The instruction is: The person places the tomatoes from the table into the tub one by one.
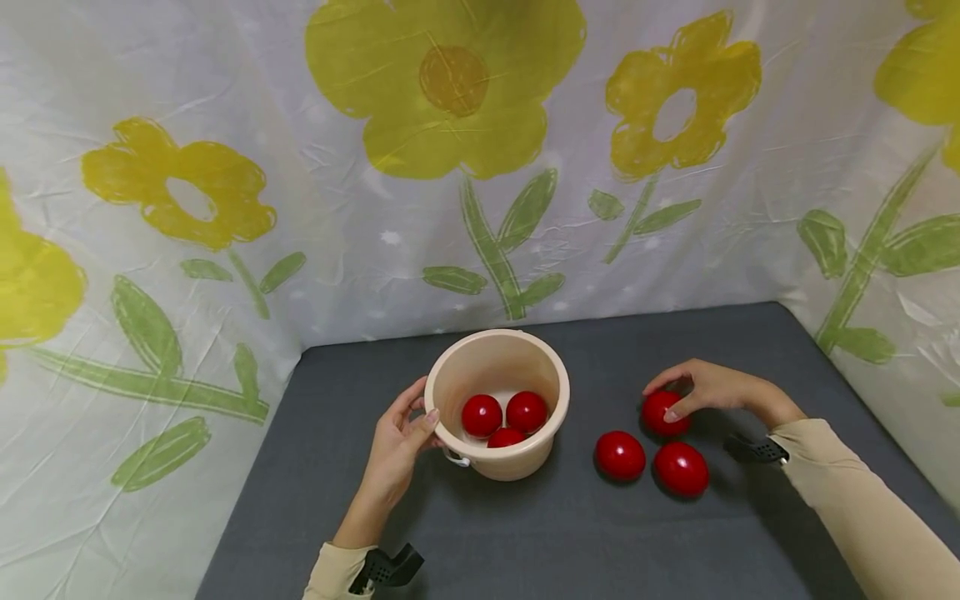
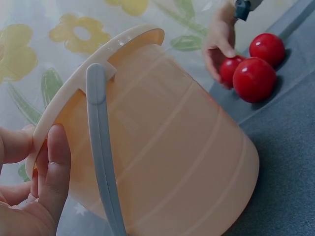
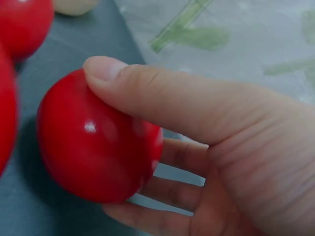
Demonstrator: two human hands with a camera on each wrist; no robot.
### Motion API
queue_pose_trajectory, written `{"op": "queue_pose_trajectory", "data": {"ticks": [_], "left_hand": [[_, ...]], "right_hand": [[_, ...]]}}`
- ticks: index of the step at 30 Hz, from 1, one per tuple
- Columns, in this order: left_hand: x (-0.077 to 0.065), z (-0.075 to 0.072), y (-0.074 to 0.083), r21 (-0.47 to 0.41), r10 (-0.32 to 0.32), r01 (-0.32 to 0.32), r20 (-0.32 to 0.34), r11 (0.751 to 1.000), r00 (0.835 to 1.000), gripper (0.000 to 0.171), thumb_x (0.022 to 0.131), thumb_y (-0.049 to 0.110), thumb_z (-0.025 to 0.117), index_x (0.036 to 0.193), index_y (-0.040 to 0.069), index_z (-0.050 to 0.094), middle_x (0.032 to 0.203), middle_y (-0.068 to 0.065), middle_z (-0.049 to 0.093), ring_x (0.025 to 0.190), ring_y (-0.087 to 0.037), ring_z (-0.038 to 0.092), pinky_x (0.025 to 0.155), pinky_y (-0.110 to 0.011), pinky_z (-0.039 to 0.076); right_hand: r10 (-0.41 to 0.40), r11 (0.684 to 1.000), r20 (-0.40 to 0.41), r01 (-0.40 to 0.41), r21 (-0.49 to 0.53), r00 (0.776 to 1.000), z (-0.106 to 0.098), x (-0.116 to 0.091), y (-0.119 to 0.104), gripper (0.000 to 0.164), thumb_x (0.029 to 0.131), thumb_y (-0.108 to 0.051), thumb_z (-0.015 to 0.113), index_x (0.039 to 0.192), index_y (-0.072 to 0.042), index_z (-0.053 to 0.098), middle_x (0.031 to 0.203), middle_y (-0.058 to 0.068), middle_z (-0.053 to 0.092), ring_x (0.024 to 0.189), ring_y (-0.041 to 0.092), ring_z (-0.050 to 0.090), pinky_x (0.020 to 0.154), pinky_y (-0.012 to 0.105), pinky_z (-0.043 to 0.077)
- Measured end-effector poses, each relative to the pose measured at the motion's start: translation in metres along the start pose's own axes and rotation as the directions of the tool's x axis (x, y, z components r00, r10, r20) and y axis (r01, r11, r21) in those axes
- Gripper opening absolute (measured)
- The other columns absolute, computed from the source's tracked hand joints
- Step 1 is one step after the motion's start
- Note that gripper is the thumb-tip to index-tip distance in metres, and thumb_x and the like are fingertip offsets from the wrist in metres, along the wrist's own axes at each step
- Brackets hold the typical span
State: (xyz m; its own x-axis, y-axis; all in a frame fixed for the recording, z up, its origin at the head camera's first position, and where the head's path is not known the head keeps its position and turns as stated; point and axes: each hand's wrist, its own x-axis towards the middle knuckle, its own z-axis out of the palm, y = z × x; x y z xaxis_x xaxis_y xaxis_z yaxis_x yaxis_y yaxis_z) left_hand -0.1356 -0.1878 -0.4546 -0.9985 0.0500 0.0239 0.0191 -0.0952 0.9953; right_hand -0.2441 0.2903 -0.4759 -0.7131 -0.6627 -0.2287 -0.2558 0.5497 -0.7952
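A cream plastic bucket (image 1: 495,354) stands tilted toward me on the dark table, its rim pinched on the left side by my left hand (image 1: 401,442). In the left wrist view the thumb and fingers grip that rim near the grey handle (image 2: 101,142). Inside the bucket lie three shiny red balls (image 1: 482,416). To the right, my right hand (image 1: 723,392) holds a red ball (image 3: 93,142), thumb on one side and fingers around the other. Two more red balls sit just in front of it, one at left (image 1: 619,456) and one at right (image 1: 681,469).
The dark grey tabletop (image 1: 525,542) extends under everything. A white curtain (image 1: 360,250) with yellow flowers hangs behind the table and along both sides. Black straps with small devices (image 1: 386,568) sit on both wrists.
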Motion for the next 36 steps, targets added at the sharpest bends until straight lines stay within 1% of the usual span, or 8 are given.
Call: {"op": "queue_pose_trajectory", "data": {"ticks": [4,8,11,15,20,24,28,36], "left_hand": [[0.000,0.000,-0.001,-0.005,0.004,-0.004,-0.002,1.000,1.000,0.059,0.095,-0.007,0.054,0.150,0.002,0.034,0.117,-0.013,0.044,0.075,-0.004,0.064,0.063,-0.019,0.057],[0.000,0.000,0.000,0.005,0.016,-0.016,-0.006,1.000,1.000,0.059,0.095,-0.007,0.055,0.150,-0.001,0.034,0.116,-0.013,0.045,0.075,-0.005,0.064,0.063,-0.019,0.057],[0.000,0.000,0.000,0.008,0.019,-0.019,-0.006,1.000,1.000,0.059,0.095,-0.006,0.055,0.150,0.000,0.034,0.116,-0.015,0.046,0.075,-0.005,0.064,0.063,-0.020,0.057],[-0.001,0.000,0.000,0.009,0.007,-0.007,-0.001,1.000,1.000,0.059,0.096,-0.005,0.054,0.151,0.002,0.034,0.116,-0.015,0.047,0.074,-0.005,0.064,0.063,-0.020,0.057],[0.000,0.000,0.000,0.016,0.006,-0.006,0.001,1.000,1.000,0.060,0.096,-0.005,0.055,0.151,0.002,0.034,0.116,-0.015,0.047,0.075,-0.005,0.065,0.063,-0.021,0.057],[0.000,0.000,0.000,0.013,0.004,-0.004,-0.001,1.000,1.000,0.059,0.096,-0.005,0.055,0.151,0.002,0.034,0.117,-0.015,0.046,0.076,-0.005,0.065,0.063,-0.021,0.058],[-0.001,0.000,0.000,0.009,0.005,-0.005,0.003,1.000,1.000,0.059,0.096,-0.005,0.055,0.151,0.002,0.034,0.116,-0.014,0.046,0.076,-0.005,0.065,0.063,-0.021,0.058],[-0.001,0.000,0.000,0.004,0.000,0.000,0.003,1.000,1.000,0.060,0.096,-0.004,0.055,0.151,0.002,0.033,0.115,-0.011,0.045,0.077,-0.005,0.065,0.063,-0.020,0.057]], "right_hand": [[0.003,1.000,-0.032,-0.004,-0.013,0.999,-0.011,0.003,-0.016,0.050,0.084,-0.024,0.079,0.128,-0.006,0.065,0.128,0.014,0.065,0.115,0.026,0.058,0.084,0.025,0.055],[0.018,0.999,-0.029,-0.018,-0.028,0.999,-0.022,0.012,-0.036,0.049,0.083,-0.027,0.079,0.128,-0.013,0.066,0.129,0.010,0.066,0.116,0.025,0.058,0.086,0.026,0.055],[-0.004,1.000,-0.018,0.004,-0.030,1.000,-0.032,0.024,-0.055,0.047,0.084,-0.027,0.079,0.127,-0.016,0.066,0.128,0.009,0.066,0.117,0.026,0.057,0.088,0.028,0.055],[-0.065,0.998,0.013,0.065,-0.027,0.998,-0.047,0.040,-0.088,0.048,0.086,-0.023,0.077,0.130,-0.012,0.064,0.132,0.012,0.064,0.120,0.029,0.056,0.089,0.031,0.056],[-0.150,0.988,0.073,0.152,-0.020,0.986,-0.058,0.065,-0.127,0.047,0.088,-0.017,0.074,0.132,-0.006,0.062,0.132,0.016,0.062,0.117,0.029,0.058,0.086,0.035,0.058],[-0.178,0.984,0.107,0.180,-0.008,0.978,-0.058,0.086,-0.152,0.047,0.088,-0.016,0.073,0.132,-0.006,0.062,0.131,0.015,0.063,0.114,0.028,0.059,0.084,0.037,0.059],[-0.179,0.984,0.139,0.180,0.006,0.974,-0.054,0.103,-0.172,0.047,0.088,-0.016,0.074,0.133,-0.008,0.062,0.132,0.013,0.063,0.114,0.027,0.059,0.085,0.036,0.059],[-0.221,0.975,0.210,0.224,0.014,0.952,-0.042,0.132,-0.198,0.045,0.088,-0.016,0.073,0.132,-0.012,0.063,0.131,0.008,0.064,0.116,0.025,0.060,0.092,0.036,0.057]]}}
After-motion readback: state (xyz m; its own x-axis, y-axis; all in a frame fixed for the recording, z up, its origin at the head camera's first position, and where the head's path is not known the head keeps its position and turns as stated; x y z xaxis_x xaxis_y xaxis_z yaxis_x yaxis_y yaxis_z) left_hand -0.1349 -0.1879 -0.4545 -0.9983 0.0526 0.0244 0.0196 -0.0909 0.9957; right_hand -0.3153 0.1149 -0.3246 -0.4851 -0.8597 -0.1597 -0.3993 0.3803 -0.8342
